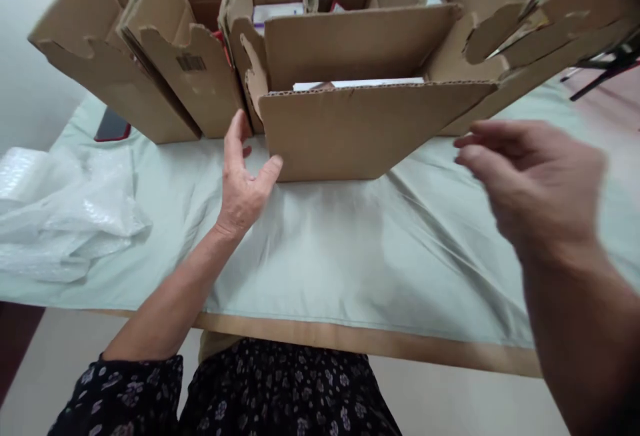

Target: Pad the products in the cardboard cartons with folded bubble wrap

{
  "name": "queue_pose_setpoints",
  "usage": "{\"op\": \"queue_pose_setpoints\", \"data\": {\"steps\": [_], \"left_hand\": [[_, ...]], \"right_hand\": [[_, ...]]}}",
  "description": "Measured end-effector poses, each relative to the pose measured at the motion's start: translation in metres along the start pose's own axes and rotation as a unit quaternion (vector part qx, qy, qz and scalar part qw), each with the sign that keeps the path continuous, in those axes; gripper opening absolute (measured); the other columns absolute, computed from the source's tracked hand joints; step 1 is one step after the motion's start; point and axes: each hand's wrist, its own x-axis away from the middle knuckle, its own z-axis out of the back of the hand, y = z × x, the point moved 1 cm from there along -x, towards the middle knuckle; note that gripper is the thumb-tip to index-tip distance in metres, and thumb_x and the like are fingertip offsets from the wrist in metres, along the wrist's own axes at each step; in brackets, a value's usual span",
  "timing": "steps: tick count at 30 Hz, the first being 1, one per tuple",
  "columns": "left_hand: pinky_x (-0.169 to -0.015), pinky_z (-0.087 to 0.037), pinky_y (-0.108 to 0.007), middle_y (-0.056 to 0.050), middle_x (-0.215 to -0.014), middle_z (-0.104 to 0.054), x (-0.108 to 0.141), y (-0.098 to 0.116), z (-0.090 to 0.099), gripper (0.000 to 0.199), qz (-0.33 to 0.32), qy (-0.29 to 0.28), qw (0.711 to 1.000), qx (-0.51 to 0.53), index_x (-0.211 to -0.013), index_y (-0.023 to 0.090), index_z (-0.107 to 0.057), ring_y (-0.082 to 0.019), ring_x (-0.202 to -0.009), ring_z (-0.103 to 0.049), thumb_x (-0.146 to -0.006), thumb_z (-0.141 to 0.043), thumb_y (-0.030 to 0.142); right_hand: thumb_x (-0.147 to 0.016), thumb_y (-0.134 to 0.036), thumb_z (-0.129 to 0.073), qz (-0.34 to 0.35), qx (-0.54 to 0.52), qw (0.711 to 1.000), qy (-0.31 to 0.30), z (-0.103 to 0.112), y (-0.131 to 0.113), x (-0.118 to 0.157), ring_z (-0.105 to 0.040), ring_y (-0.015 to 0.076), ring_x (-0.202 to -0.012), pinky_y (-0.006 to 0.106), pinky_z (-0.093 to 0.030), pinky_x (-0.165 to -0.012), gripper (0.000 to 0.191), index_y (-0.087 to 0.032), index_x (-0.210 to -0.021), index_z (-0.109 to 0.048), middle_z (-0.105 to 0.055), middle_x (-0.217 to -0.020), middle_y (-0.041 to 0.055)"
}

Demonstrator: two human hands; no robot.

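Standing beside the spread left fingers (pixel 234 146), the front cardboard box (pixel 350 133) sits apart from right fingers (pixel 505 131) curled together.

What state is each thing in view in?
Front brown cardboard box, open-topped, white contents showing
Brown cardboard boxes behind, open-topped, in a row
Clear plastic bubble wrap, crumpled
Dark rectangular red-edged phone, lying flat
Pale green cloth, wrinkled
Left hand, spread, thumb at front box's edge
Right hand, fingers bent, blurred
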Motion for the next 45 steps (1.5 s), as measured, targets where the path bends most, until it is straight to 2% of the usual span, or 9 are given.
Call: {"op": "queue_pose_setpoints", "data": {"steps": [2,8,15,19,24,29,34,41,45], "left_hand": [[-0.111,-0.051,-0.049,-0.011,-0.158,-0.051,-0.004,-0.005,-0.014,0.074,0.021,-0.021,0.999,0.025,-0.153,0.036,-0.040,-0.032,-0.145,-0.053,-0.091,-0.073,0.058],[-0.107,-0.054,-0.043,-0.010,-0.130,-0.068,0.009,0.008,-0.038,0.053,0.064,-0.012,0.995,0.074,-0.131,0.026,-0.055,-0.026,-0.122,-0.066,-0.088,-0.073,0.052],[-0.100,-0.059,-0.039,-0.007,-0.118,-0.073,0.078,0.037,0.023,0.042,0.149,0.033,0.985,0.083,-0.123,0.026,-0.065,-0.026,-0.113,-0.071,-0.090,-0.076,0.049],[-0.099,-0.059,-0.037,-0.006,-0.116,-0.073,0.056,0.035,0.050,0.048,0.115,0.081,0.987,0.071,-0.124,0.026,-0.065,-0.026,-0.114,-0.070,-0.087,-0.078,0.053],[-0.093,-0.060,-0.038,-0.005,-0.111,-0.073,0.017,0.036,0.037,0.048,0.071,0.059,0.991,0.099,-0.122,0.025,-0.061,-0.024,-0.104,-0.070,-0.087,-0.076,0.055],[-0.089,-0.060,-0.036,-0.008,-0.110,-0.074,0.047,0.037,0.040,0.037,0.127,0.010,0.986,0.103,-0.117,0.024,-0.066,-0.024,-0.102,-0.071,-0.088,-0.077,0.044],[-0.086,-0.059,-0.035,-0.004,-0.104,-0.074,0.036,0.028,0.067,0.039,0.122,0.071,0.986,0.084,-0.113,0.023,-0.065,-0.023,-0.097,-0.070,-0.082,-0.081,0.040],[-0.098,-0.054,-0.040,-0.008,-0.119,-0.073,0.043,0.061,0.045,0.041,0.158,-0.012,0.983,0.089,-0.123,0.021,-0.064,-0.026,-0.113,-0.067,-0.086,-0.076,0.035],[-0.097,-0.052,-0.039,-0.007,-0.114,-0.072,0.053,0.057,0.047,0.038,0.186,0.020,0.978,0.095,-0.116,0.021,-0.065,-0.025,-0.108,-0.066,-0.084,-0.080,0.036]], "right_hand": [[-0.085,-0.045,-0.079,0.008,0.029,0.997,0.076,-0.015,0.023,-0.016,-0.068,0.0296,-0.114,0.038,-0.057,-0.075,0.048,-0.029,-0.128,-0.063,-0.070,-0.127,0.0103],[-0.077,-0.055,-0.078,0.052,-0.021,0.996,0.065,-0.064,0.023,-0.038,-0.068,0.0284,-0.106,0.042,-0.059,-0.081,0.057,-0.021,-0.121,-0.063,-0.073,-0.120,0.0104],[-0.089,-0.057,-0.071,0.076,0.037,0.994,0.062,-0.089,-0.007,0.043,-0.069,0.0333,-0.108,0.055,-0.056,-0.097,0.037,-0.024,-0.106,-0.071,-0.076,-0.110,0.0114],[-0.090,-0.053,-0.069,0.112,0.003,0.993,0.048,-0.106,-0.039,0.027,-0.068,0.0301,-0.106,0.049,-0.060,-0.089,0.035,-0.027,-0.114,-0.068,-0.074,-0.118,0.0101],[-0.087,-0.056,-0.073,0.078,-0.020,0.990,0.120,-0.098,-0.050,0.013,-0.066,0.0253,-0.090,0.042,-0.057,-0.075,0.038,-0.025,-0.109,-0.066,-0.073,-0.107,0.0075],[-0.087,-0.057,-0.074,0.052,0.011,0.988,0.144,-0.099,-0.038,0.045,-0.067,0.0284,-0.094,0.047,-0.056,-0.082,0.035,-0.025,-0.102,-0.066,-0.073,-0.101,0.0082],[-0.089,-0.059,-0.069,0.074,0.003,0.993,0.094,-0.123,-0.049,0.030,-0.062,0.0231,-0.079,0.040,-0.054,-0.070,0.036,-0.024,-0.098,-0.064,-0.068,-0.091,0.0055],[-0.085,-0.063,-0.076,0.021,0.003,0.987,0.157,-0.101,-0.028,0.045,-0.069,0.0315,-0.105,0.053,-0.053,-0.098,0.046,-0.023,-0.106,-0.068,-0.074,-0.103,0.0091],[-0.088,-0.063,-0.073,0.043,0.006,0.991,0.125,-0.103,-0.028,0.050,-0.069,0.0311,-0.104,0.052,-0.055,-0.094,0.045,-0.022,-0.105,-0.069,-0.074,-0.106,0.0110]]}}
